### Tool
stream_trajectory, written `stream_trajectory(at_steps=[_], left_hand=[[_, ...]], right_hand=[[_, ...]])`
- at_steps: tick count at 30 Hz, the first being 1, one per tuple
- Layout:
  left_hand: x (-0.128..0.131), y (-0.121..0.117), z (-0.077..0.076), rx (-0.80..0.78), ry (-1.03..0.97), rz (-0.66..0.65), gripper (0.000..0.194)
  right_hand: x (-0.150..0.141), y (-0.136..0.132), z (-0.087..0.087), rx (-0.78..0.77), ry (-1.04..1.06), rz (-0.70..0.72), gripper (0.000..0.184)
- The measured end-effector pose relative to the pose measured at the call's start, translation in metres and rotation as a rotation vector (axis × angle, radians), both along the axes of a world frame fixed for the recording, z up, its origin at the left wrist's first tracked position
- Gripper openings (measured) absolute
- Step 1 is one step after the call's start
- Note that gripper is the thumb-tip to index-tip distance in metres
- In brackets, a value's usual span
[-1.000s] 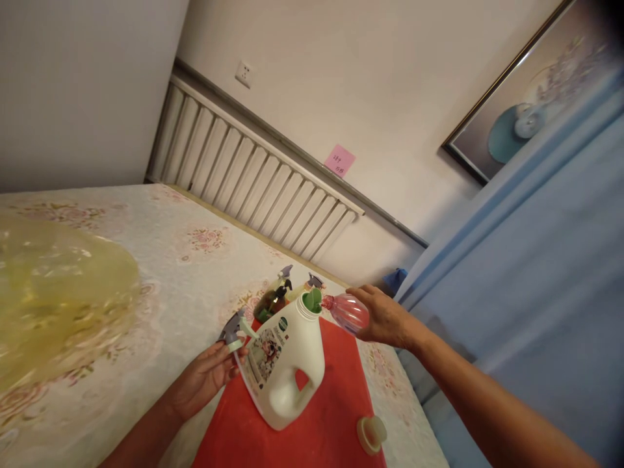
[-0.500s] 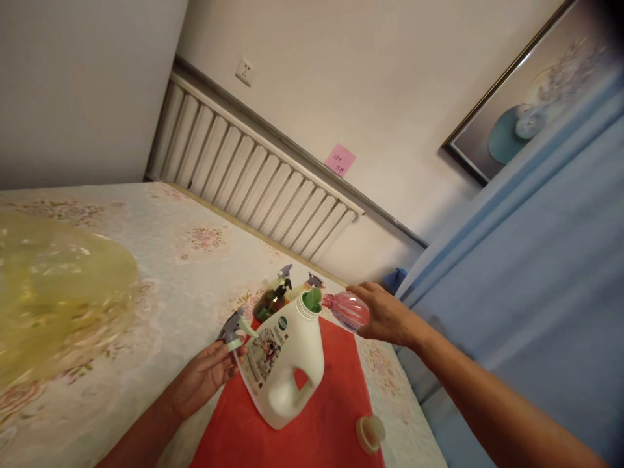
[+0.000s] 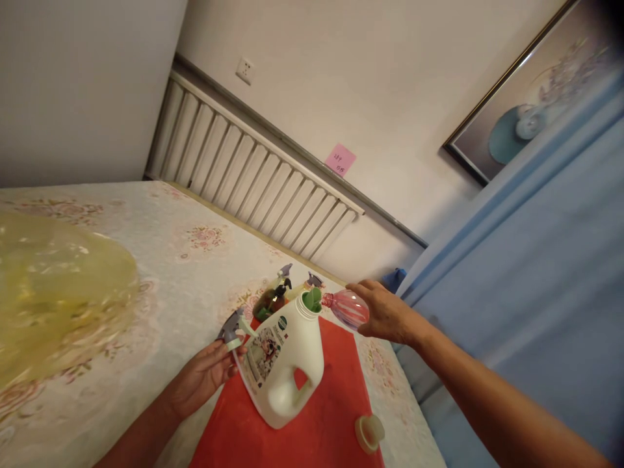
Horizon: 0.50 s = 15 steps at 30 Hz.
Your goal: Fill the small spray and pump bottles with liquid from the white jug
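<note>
A white plastic jug [image 3: 291, 370] with a printed label stands on a red mat [image 3: 327, 416], its uncapped mouth showing a green pour spout [image 3: 312, 299]. My right hand [image 3: 385, 313] is closed around the base end of a clear pink bottle [image 3: 348, 309]. That bottle lies nearly level, its neck against the spout or just beside it. Between the fingers of my left hand [image 3: 207, 374] is a grey spray trigger head [image 3: 232, 328], close to the jug's left side. Whether those fingers also touch the jug, I cannot tell. A pale cap [image 3: 369, 433] lies on the mat's right side.
Behind the jug stand a dark pump bottle [image 3: 271, 302] and other spray bottles [image 3: 312, 281]. A large yellow translucent plastic item [image 3: 63, 292] covers the left of the flowered tablecloth [image 3: 160, 253]. Blue curtain [image 3: 526, 273] hangs at right; a radiator [image 3: 253, 169] lines the wall.
</note>
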State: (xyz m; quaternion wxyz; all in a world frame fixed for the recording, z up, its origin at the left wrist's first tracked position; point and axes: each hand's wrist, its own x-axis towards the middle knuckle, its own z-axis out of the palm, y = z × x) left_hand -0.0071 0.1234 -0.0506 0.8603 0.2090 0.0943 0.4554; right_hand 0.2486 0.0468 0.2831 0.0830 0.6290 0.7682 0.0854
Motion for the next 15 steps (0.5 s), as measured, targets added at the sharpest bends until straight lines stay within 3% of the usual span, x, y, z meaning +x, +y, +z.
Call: stream_trajectory(at_steps=[15], left_hand=[[-0.0011, -0.0005, 0.0018, -0.002, -0.002, -0.001, 0.025]], right_hand=[[-0.0052, 0.0024, 0.0032, -0.003, -0.048, 0.002, 0.079]])
